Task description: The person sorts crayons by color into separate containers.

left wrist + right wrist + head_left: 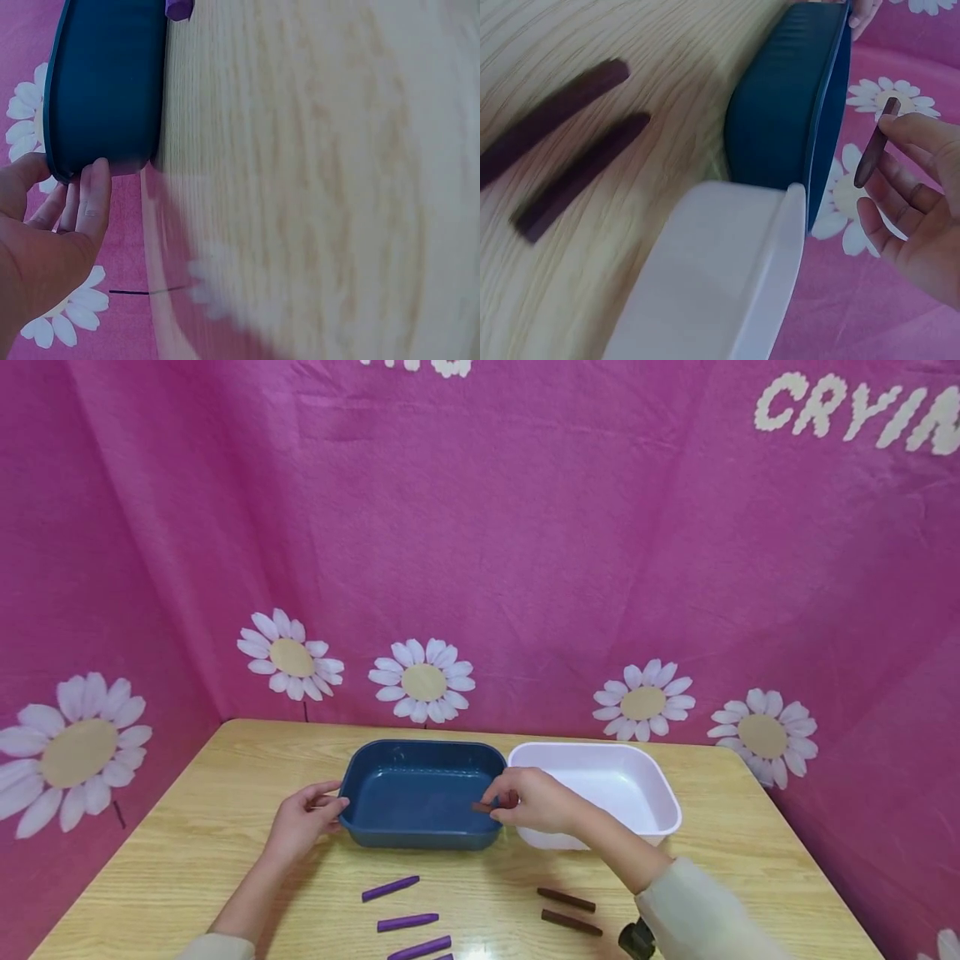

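Observation:
A brown crayon is pinched between the thumb and fingers of my right hand, over the right end of a dark blue tub. At the tub's left end, my left hand grips the rim, thumb on top and fingers against the outside wall. The blue tub's inside looks bare where it shows. Right beside it stands a white tub, partly hidden behind my right hand and forearm.
Two more brown crayons lie on the wooden table in front of the white tub. Several purple crayons lie in front of the blue one. Near my right sleeve is a small black object. A pink flowered cloth hangs behind.

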{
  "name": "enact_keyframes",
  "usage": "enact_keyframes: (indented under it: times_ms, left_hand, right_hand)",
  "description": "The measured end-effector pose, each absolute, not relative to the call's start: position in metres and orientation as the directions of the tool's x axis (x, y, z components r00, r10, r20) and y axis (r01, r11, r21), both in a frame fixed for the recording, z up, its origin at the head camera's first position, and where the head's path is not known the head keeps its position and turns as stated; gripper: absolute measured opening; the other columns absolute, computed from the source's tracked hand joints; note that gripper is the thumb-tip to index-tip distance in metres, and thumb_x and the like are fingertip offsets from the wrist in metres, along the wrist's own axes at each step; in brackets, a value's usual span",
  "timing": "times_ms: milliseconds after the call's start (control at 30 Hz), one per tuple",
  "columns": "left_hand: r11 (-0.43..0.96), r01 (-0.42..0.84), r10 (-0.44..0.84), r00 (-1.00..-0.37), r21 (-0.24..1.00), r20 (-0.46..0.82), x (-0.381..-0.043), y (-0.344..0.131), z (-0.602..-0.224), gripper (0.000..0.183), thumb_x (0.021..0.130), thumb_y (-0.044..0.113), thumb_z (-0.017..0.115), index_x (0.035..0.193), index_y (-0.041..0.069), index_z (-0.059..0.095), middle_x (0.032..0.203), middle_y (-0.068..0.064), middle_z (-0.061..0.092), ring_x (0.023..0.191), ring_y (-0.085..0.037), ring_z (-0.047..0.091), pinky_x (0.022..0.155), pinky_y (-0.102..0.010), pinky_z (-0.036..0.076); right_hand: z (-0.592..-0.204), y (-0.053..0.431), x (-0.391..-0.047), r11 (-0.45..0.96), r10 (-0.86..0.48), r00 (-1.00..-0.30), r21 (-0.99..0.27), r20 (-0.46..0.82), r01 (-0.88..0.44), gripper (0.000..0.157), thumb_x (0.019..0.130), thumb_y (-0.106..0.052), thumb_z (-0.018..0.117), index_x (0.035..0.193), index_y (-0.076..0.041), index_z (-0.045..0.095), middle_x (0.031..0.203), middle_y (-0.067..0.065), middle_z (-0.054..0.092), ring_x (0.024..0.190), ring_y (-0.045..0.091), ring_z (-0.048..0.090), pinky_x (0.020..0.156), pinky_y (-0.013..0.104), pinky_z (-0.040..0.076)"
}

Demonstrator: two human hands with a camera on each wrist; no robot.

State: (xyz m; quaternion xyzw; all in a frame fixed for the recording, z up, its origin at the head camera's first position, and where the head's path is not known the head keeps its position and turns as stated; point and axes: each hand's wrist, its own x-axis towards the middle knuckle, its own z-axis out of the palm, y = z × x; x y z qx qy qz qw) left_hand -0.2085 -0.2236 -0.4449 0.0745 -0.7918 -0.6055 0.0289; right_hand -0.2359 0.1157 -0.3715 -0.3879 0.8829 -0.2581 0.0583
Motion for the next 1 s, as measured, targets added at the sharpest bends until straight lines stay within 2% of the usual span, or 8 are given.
enact_keyframes:
  times_ms: [133, 567, 767, 1000]
  left_hand:
    - [0.260, -0.092, -0.160, -0.986, 0.961, -0.051, -0.208, -0.223, -0.446, 0.042, 0.091, 0.011, 0.060, 0.128, -0.005, 0.051, 0.101, -0.020, 0.064, 0.076, -0.011, 0.066, 0.071, -0.031, 0.057]
    - [0.246, -0.083, -0.159, -0.986, 0.966, -0.044, -0.208, -0.223, -0.447, 0.042, 0.090, 0.011, 0.061, 0.128, -0.005, 0.051, 0.100, -0.017, 0.065, 0.073, -0.009, 0.065, 0.071, -0.031, 0.057]
    - [0.239, -0.075, -0.163, -0.986, 0.968, -0.036, -0.207, -0.221, -0.446, 0.043, 0.090, 0.010, 0.061, 0.128, -0.006, 0.051, 0.100, -0.019, 0.065, 0.072, -0.007, 0.065, 0.071, -0.031, 0.057]
    - [0.236, -0.087, -0.174, -0.984, 0.968, -0.046, -0.205, -0.220, -0.445, 0.042, 0.090, 0.011, 0.061, 0.128, -0.005, 0.051, 0.104, -0.021, 0.063, 0.074, -0.010, 0.065, 0.072, -0.032, 0.057]
  right_hand:
    - [-0.375, 0.105, -0.240, 0.571, -0.709, -0.701, -0.526, 0.069, -0.630, 0.014, 0.083, -0.013, 0.069, 0.097, -0.012, 0.072, 0.083, -0.004, 0.063, 0.071, 0.003, 0.051, 0.064, 0.018, 0.046]
    - [-0.392, 0.071, -0.251, 0.568, -0.696, -0.718, -0.584, 0.035, -0.579, 0.015, 0.084, -0.014, 0.068, 0.098, -0.011, 0.072, 0.084, -0.001, 0.068, 0.069, 0.005, 0.053, 0.061, 0.020, 0.045]
    - [-0.399, 0.062, -0.252, 0.583, -0.665, -0.747, -0.618, 0.010, -0.527, 0.015, 0.084, -0.014, 0.068, 0.098, -0.011, 0.072, 0.086, 0.000, 0.069, 0.072, 0.007, 0.057, 0.062, 0.021, 0.047]
    - [-0.409, 0.054, -0.257, 0.594, -0.634, -0.774, -0.650, -0.015, -0.474, 0.014, 0.085, -0.014, 0.067, 0.098, -0.011, 0.073, 0.079, 0.000, 0.068, 0.068, 0.006, 0.055, 0.061, 0.021, 0.046]
